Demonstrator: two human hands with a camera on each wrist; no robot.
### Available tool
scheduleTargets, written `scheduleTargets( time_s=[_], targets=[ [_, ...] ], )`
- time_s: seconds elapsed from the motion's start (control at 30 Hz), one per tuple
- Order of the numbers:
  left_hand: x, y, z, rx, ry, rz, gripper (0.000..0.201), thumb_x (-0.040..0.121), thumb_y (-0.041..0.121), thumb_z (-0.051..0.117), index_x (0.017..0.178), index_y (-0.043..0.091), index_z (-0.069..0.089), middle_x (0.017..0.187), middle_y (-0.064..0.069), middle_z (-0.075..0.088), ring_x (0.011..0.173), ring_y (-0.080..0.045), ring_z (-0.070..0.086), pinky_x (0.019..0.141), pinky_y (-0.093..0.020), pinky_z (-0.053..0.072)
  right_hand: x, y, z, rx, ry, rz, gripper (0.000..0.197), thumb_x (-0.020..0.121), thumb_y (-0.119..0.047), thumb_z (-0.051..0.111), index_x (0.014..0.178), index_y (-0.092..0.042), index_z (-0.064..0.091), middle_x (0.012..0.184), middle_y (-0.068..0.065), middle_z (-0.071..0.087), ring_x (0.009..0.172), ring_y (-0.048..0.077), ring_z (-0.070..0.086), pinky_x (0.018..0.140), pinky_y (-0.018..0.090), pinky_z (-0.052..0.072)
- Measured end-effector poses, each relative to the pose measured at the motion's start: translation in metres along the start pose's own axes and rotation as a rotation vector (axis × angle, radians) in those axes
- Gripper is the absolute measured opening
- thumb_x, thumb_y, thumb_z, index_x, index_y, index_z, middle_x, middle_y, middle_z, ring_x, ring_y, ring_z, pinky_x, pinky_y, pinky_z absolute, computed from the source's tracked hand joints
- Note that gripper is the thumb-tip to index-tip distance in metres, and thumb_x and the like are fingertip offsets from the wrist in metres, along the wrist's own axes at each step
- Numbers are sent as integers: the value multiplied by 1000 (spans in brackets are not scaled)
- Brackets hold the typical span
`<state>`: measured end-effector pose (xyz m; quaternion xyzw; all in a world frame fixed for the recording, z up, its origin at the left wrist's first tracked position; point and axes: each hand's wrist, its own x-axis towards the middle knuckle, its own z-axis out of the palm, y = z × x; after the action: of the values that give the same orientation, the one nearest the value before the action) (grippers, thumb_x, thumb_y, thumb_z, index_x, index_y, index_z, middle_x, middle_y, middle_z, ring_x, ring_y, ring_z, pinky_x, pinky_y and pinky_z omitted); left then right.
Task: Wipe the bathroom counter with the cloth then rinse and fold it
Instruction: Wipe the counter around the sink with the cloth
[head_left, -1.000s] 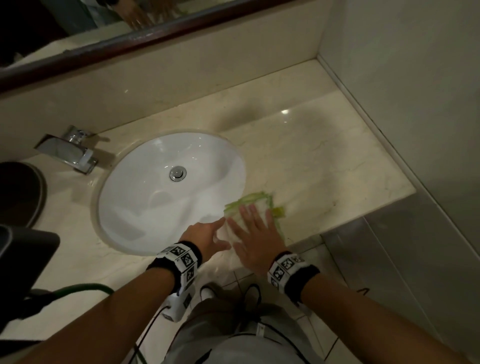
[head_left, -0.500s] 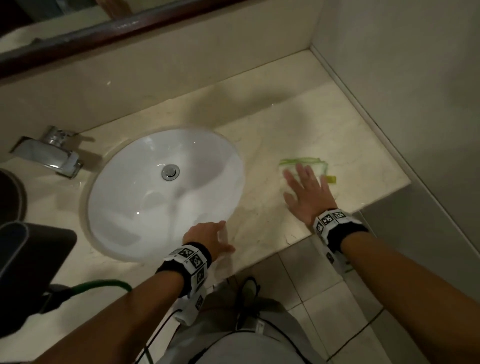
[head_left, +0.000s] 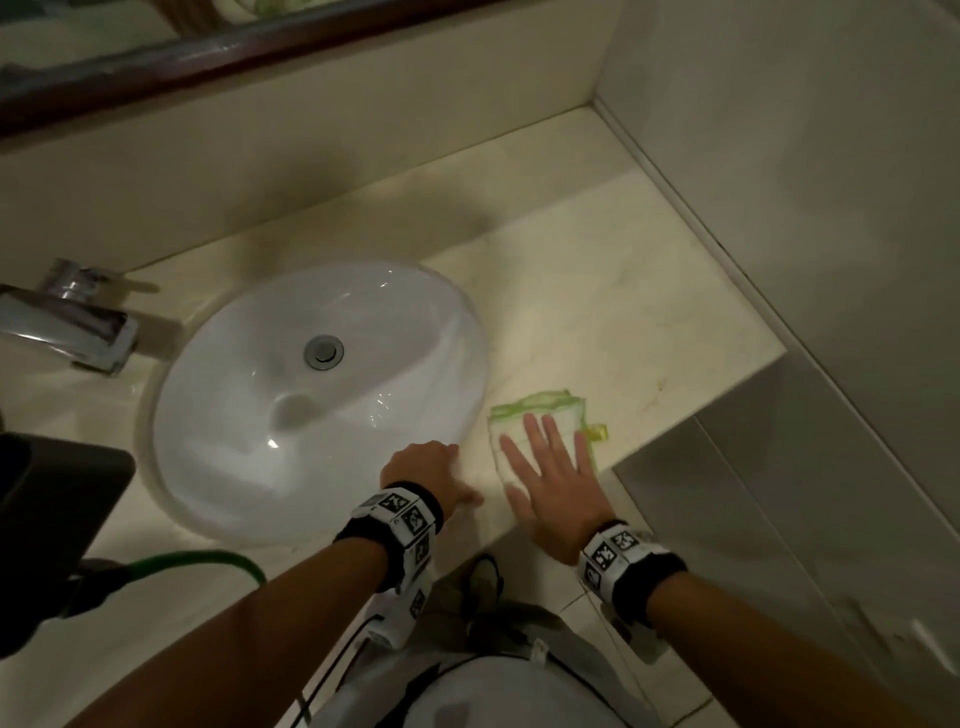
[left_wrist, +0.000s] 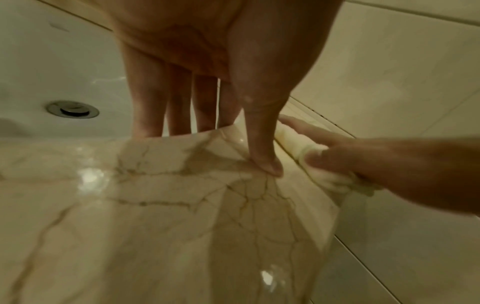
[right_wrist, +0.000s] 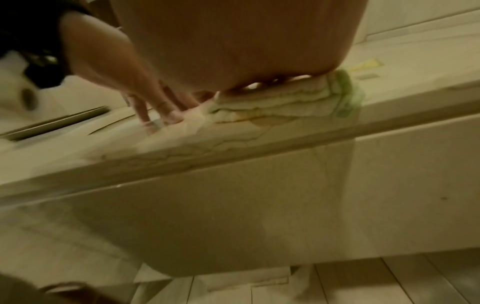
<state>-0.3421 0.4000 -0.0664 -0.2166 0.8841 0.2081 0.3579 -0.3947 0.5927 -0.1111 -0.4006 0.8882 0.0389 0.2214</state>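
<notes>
The right hand (head_left: 558, 493), fingers spread flat, presses the soft, limp green-edged white cloth (head_left: 540, 415), best pinched by an edge.

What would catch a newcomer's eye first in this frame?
Probably the right hand, pressed flat with spread fingers on a folded white cloth with green edging, near the front edge of the marble counter. Next, the big white oval sink to its left, with the left hand resting at the sink's rim.
</notes>
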Motion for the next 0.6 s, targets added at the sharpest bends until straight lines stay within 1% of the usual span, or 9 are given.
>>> scheduleTargets(
  time_s=[0.07,0.17,0.27,0.33,0.47,0.53,0.6],
  targets=[
    [3,-2,0,-29,6,9,73,71,66,68,130,26,53,117,0,62,106,-22,58,83,-30,46,-4,3,4,-13,43,-14,63,98,-47,21,154,-32,-2,162,7,-10,148,26,-14,114,55,-5],
    [4,-6,2,-57,17,24,82,71,67,68,139,25,46,130,-1,57,117,-22,54,89,-29,44,-4,19,-2,-17,38,-77,61,98,-52,20,153,-38,-3,161,0,-12,148,21,-14,116,50,-9],
    [3,-7,4,-88,14,16,87,71,66,70,142,25,42,134,-1,55,120,-22,53,92,-30,44,-2,35,-8,-30,46,-89,62,96,-54,21,153,-39,0,161,-1,-8,148,19,-10,116,47,-7],
    [2,-6,3,-100,8,11,88,70,65,71,143,25,41,135,-1,55,120,-22,53,93,-30,45,-1,49,-11,-23,57,-27,62,95,-56,18,151,-42,-6,162,-2,-9,149,18,-10,118,47,-6],
    [5,-7,1,-98,14,23,87,71,64,71,142,21,43,135,-2,54,122,-23,52,96,-31,44,6,91,-25,12,1,186,65,85,-65,0,144,-46,-18,157,-6,-25,146,16,-21,118,44,-9],
    [5,-8,2,-87,15,23,87,71,64,71,142,22,43,134,-2,55,121,-23,52,95,-31,44,7,105,-28,30,-13,231,65,84,-66,-1,143,-48,-19,156,-6,-27,144,13,-23,117,43,-10],
    [6,-6,2,-56,4,22,87,70,67,69,141,23,44,132,-1,56,119,-23,53,92,-32,45,8,106,-26,38,-15,249,65,84,-64,-2,144,-46,-20,156,-5,-28,144,14,-25,117,44,-12]
  ],
)
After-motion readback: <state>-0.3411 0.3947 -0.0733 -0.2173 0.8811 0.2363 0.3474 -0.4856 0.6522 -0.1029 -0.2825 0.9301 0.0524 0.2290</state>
